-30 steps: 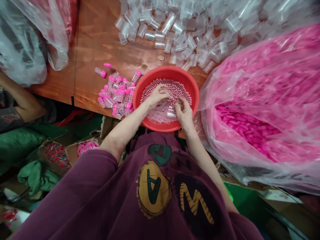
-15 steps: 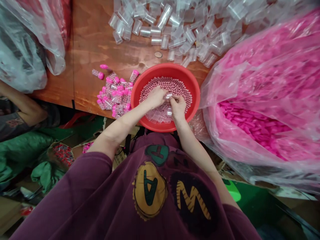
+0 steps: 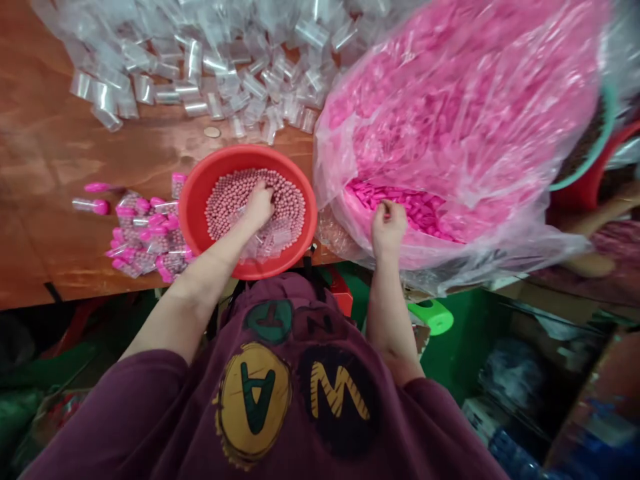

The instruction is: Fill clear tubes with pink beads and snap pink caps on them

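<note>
Right hand (image 3: pixel 390 230) has moved from the red bowl (image 3: pixel 192 207) to the open mouth of the bag (image 3: pixel 450 113) of pink pieces (image 3: pixel 431 219), grip curled; left hand (image 3: pixel 259 205) bends into the bowl's pink beads (image 3: pixel 224 203); whether either grip is closed, I cannot tell

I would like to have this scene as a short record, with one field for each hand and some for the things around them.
Left hand: inside the red basin, at the pink beads; what it holds is hidden
Right hand: at the opening of the plastic bag, by bright pink pieces; grip unclear
Also in basin: transparent tubes, on the person's side
Left of basin: capped tubes with pink ends, heaped on the wooden table
Beyond basin: scattered pile of clear tubes
</note>
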A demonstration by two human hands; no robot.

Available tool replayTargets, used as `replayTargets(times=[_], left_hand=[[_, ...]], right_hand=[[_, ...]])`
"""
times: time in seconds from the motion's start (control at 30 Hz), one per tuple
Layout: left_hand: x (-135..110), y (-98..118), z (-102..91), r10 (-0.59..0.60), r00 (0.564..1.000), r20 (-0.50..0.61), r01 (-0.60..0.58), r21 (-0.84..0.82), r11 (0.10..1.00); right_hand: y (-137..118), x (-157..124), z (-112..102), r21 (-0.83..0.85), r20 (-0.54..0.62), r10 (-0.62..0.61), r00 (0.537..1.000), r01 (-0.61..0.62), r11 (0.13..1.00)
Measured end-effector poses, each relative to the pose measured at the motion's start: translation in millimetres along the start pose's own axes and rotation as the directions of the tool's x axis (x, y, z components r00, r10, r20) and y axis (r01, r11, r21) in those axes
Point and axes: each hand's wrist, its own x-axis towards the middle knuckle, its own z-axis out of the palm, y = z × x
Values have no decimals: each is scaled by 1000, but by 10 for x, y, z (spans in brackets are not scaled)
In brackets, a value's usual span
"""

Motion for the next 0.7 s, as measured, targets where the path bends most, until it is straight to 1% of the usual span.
replayTargets(times=[0.03,0.1,0.13,0.17,0.23,0.33,0.4,0.47,0.57,0.63,0.7], left_hand=[[-15,32,58,-25,999,23,25,4,1000],[-51,64,93,-53,998,44,52,8,999],[-72,62,72,-49,998,33,49,-13,999],[-95,50,29,-44,999,7,44,-36,998],[-146,4,-94,-47,996,-70,41,-81,996],[-232,-70,-268,-87,979,-184,58,-157,986],[-297,-104,-319,-127,969,-210,74,-244,967],[-365,-124,-308,-161,965,-208,84,-337,938],[-452,-148,-216,-207,955,-211,98,-433,896],[-475,-178,-142,-225,948,-224,102,-453,885],[-452,-229,-90,-230,944,-238,106,-443,890]], right_hand=[[86,217,-109,-121,-81,110,991,-119,985],[169,567,-223,-244,-188,251,950,-293,925],[170,686,-221,-260,-200,289,936,-336,905],[149,765,-179,-254,-187,306,933,-347,903],[58,807,-2,-236,-119,289,950,-310,921],[-160,641,343,-294,29,193,981,-176,939],[-329,446,525,-364,130,145,981,-89,927],[-489,234,639,-394,197,117,973,-30,919],[-649,-57,689,-354,265,69,962,30,935],[-667,-198,645,-301,306,20,952,77,951],[-615,-272,542,-240,337,-53,940,140,961]])
